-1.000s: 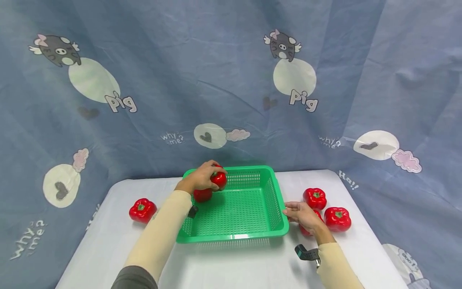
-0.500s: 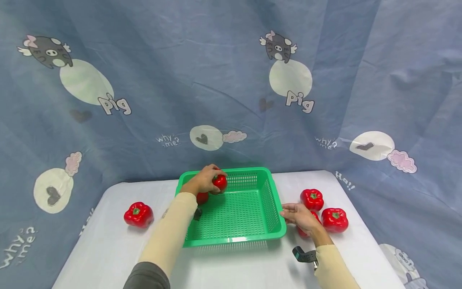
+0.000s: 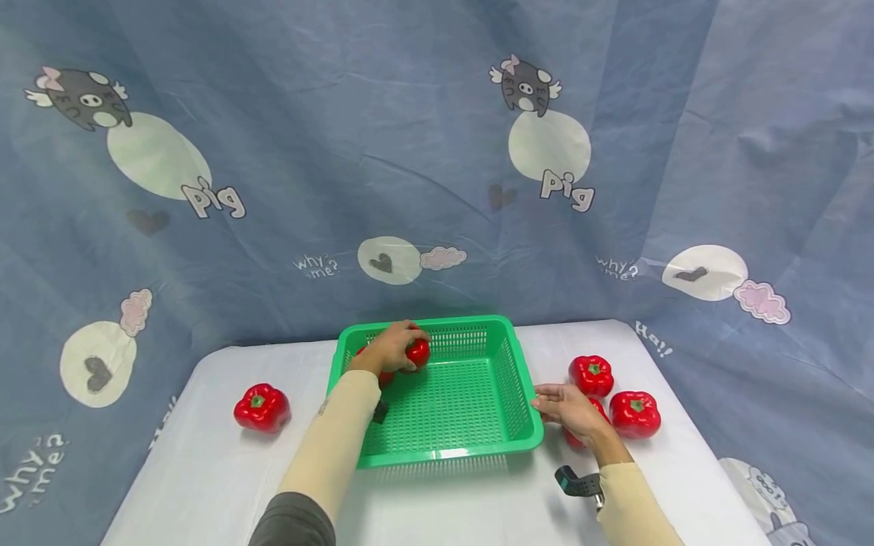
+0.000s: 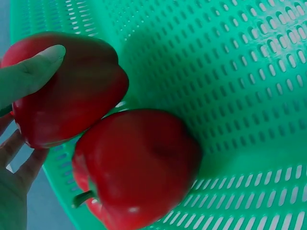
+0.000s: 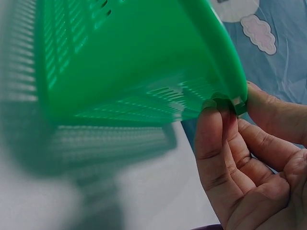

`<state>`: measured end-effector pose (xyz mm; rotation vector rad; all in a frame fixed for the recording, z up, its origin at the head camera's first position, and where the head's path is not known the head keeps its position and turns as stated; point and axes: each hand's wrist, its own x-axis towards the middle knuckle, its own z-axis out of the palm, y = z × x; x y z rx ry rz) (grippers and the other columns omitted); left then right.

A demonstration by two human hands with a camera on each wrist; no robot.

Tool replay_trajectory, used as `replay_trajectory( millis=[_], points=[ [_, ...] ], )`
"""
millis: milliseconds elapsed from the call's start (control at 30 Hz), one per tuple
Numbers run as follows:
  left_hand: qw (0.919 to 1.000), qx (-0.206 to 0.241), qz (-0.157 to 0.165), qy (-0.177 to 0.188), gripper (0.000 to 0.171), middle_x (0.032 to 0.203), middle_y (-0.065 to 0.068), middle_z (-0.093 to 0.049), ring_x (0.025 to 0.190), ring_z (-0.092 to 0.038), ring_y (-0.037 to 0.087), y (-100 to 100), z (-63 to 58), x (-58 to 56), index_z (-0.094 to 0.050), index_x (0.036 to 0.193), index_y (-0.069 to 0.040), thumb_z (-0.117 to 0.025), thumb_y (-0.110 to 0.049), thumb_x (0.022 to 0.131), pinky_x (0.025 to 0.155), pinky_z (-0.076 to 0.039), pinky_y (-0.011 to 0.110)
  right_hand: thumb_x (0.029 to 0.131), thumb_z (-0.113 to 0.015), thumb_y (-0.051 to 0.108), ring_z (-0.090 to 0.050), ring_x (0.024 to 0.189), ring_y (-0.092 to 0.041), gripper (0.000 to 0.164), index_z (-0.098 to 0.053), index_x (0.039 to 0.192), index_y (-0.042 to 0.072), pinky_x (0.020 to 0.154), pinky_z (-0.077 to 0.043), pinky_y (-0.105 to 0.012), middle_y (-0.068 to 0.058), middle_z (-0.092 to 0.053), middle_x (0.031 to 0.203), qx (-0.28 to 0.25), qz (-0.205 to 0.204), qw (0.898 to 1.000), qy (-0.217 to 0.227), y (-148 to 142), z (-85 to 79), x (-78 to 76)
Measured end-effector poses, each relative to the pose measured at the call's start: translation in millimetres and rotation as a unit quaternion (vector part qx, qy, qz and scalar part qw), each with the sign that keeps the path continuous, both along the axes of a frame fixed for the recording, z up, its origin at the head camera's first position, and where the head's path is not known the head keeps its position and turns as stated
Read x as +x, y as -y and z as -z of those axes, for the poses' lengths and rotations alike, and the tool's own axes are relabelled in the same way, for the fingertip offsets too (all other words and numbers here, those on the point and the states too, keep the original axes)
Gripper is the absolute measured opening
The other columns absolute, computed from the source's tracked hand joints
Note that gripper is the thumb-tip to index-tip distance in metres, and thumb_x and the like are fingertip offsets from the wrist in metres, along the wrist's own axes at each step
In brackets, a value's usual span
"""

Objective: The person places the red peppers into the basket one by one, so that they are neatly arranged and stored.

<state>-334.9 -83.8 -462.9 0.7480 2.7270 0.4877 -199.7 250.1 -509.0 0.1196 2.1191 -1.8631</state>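
Green basket (image 3: 451,409) lies long axis crosswise; left hand (image 3: 392,346) grips pepper (image 4: 81,88), right hand (image 3: 570,409) pinches rim (image 5: 226,55).

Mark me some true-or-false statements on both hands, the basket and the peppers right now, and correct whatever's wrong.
1. The right hand grips the green basket by its rim. True.
2. The left hand holds nothing. False: the left hand holds a red pepper.
3. One pepper sits on the white table left of the basket. True.
4. Apart from the held one, no pepper is in the basket. False: another pepper lies inside, next to the held one.
5. Only one pepper lies right of the basket. False: three peppers lie there, one partly hidden by the right hand.
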Motion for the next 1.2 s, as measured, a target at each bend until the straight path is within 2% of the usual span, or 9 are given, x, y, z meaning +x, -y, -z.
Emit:
replay_trajectory(
  millis=[100, 333, 600, 800, 1200],
  points=[
    [1.0000, -0.003, 0.001, -0.001, 0.054, 0.141, 0.014, -0.042, 0.130, -0.038, 0.037, 1, 5.7, 0.5, -0.060, 0.128, -0.017, -0.080, -0.008, 0.079, 0.096, -0.046, 0.054, 0.093, -0.063, 0.010, -0.067, 0.089, -0.021, 0.047, -0.048, 0.130, -0.016, 0.083, -0.056, -0.030, -0.026, -0.064, 0.115, -0.003, -0.002, 1.000, -0.001, 1, 0.1, 0.0],
    [0.9998, 0.003, -0.021, -0.003, 0.054, 0.141, 0.010, -0.040, 0.131, -0.036, 0.034, 1, 19.0, 2.4, -0.060, 0.128, -0.021, -0.080, -0.011, 0.080, 0.095, -0.047, 0.053, 0.093, -0.064, 0.011, -0.067, 0.089, -0.022, 0.048, -0.048, 0.129, -0.016, 0.082, -0.056, -0.030, -0.025, -0.064, 0.114, -0.004, -0.010, 1.000, -0.003, 2, 0.2, -0.5],
    [0.9990, 0.010, -0.043, -0.007, 0.052, 0.135, 0.009, -0.038, 0.125, -0.040, 0.031, 3, 24.9, 6.5, -0.062, 0.125, -0.027, -0.080, -0.013, 0.079, 0.090, -0.049, 0.050, 0.093, -0.063, 0.009, -0.068, 0.090, -0.022, 0.047, -0.048, 0.129, -0.016, 0.083, -0.056, -0.030, -0.023, -0.065, 0.114, -0.007, -0.011, 1.000, -0.005, 3, 0.9, 0.3],
    [0.9996, 0.000, -0.023, -0.017, 0.052, 0.136, 0.009, -0.040, 0.127, -0.038, 0.031, 0, 28.0, 5.6, -0.062, 0.128, -0.024, -0.079, -0.011, 0.080, 0.093, -0.048, 0.052, 0.093, -0.064, 0.011, -0.068, 0.091, -0.024, 0.046, -0.050, 0.129, -0.015, 0.084, -0.056, -0.032, -0.024, -0.065, 0.114, 0.005, 0.002, 1.000, -0.003, 1, -0.1, 2.4],
    [0.9987, -0.026, -0.008, -0.043, 0.056, 0.137, 0.010, -0.042, 0.124, -0.042, 0.032, -4, 27.5, 3.1, -0.064, 0.126, -0.021, -0.082, -0.009, 0.075, 0.095, -0.046, 0.052, 0.093, -0.064, 0.011, -0.068, 0.090, -0.022, 0.047, -0.049, 0.129, -0.016, 0.084, -0.056, -0.031, -0.024, -0.065, 0.114, -0.010, -0.008, 1.000, -0.008, -1, 0.1, 0.5]
  ],
)
